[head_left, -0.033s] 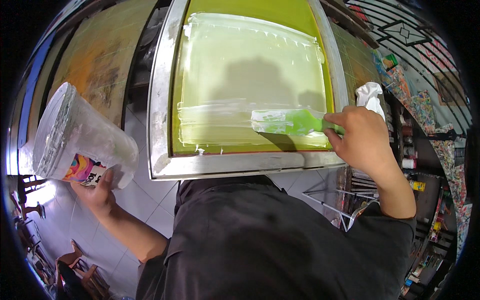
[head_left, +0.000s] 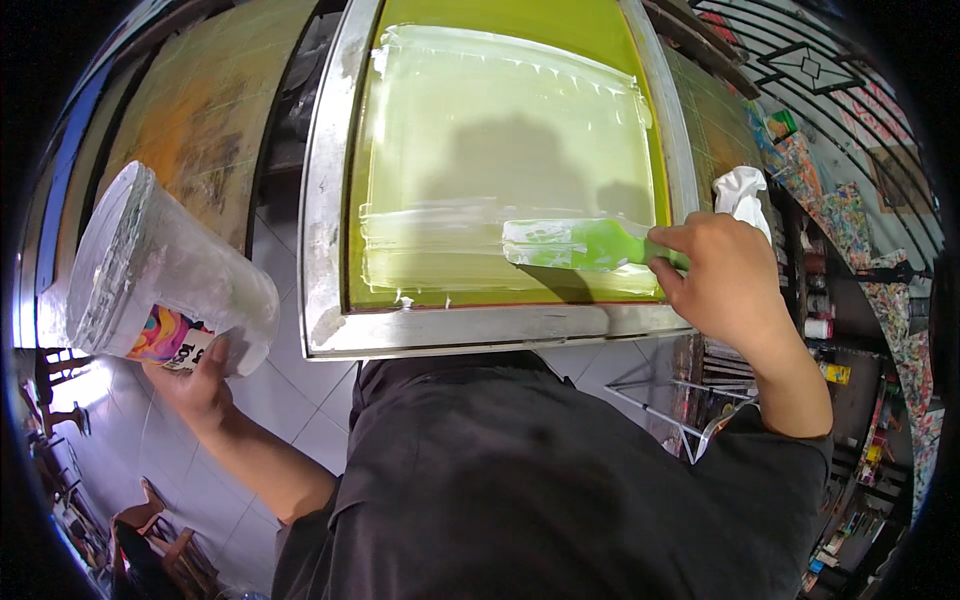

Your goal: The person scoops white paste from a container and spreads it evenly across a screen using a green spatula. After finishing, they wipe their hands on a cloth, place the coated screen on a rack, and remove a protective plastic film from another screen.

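My left hand (head_left: 200,380) grips a whitish plastic tub (head_left: 190,265) by its lower part, thumb over a colourful label. The tub is tilted, its wide, white-smeared end up and to the left. In my right hand (head_left: 725,270) is the handle of a green spatula (head_left: 600,245), its flat blade coated with white paste. It lies low over a yellow-green mesh screen (head_left: 500,15) in a metal frame (head_left: 480,328); I cannot tell whether the blade touches the mesh. White paste (head_left: 480,90) is spread over most of the screen, with streaks near the front edge.
A stained board (head_left: 190,120) lies left of the frame. A white cloth (head_left: 740,195) sits beyond my right hand. Shelves with several small containers (head_left: 818,328) stand at the right, below curved black bars (head_left: 850,70). Wooden furniture (head_left: 170,545) shows at lower left on the tiled floor.
The frame and board appear very slightly further right in view. Both hands keep their holds, and the spatula stays over the same part of the screen.
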The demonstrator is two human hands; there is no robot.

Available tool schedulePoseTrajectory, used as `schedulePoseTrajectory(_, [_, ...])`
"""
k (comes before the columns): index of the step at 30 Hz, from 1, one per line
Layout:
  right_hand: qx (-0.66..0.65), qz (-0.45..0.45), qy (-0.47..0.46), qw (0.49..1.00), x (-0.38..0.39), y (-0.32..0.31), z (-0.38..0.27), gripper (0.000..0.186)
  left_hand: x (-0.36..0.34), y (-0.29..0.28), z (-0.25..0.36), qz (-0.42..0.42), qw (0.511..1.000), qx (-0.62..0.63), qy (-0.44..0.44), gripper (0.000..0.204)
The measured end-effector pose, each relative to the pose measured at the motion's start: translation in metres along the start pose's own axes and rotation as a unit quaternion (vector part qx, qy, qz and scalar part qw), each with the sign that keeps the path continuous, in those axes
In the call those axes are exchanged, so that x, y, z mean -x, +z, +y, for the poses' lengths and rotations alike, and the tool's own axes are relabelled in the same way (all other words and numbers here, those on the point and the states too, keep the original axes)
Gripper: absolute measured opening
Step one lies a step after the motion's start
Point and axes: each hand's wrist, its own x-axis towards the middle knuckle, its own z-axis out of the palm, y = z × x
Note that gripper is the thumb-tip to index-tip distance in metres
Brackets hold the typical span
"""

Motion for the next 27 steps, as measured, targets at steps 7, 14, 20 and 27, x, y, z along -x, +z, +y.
schedulePoseTrajectory(7, [-0.001,0.012,-0.035,0.999,-0.011,-0.007,-0.024,0.017,-0.006,-0.006,-0.006,-0.008,1.0,-0.02,0.0,0.062])
schedulePoseTrajectory(14, [-0.002,0.025,-0.065,0.998,-0.023,-0.015,-0.056,0.013,-0.012,-0.006,-0.002,-0.019,0.999,-0.029,0.017,0.06])
schedulePoseTrajectory(20, [0.013,0.022,-0.104,0.994,-0.041,-0.016,-0.076,0.014,-0.018,0.005,0.003,-0.006,1.0,-0.021,0.006,0.06])
schedulePoseTrajectory(27, [-0.014,0.019,-0.109,0.994,-0.048,-0.011,-0.081,0.015,-0.019,0.005,0.005,-0.019,0.999,-0.036,-0.003,0.062])
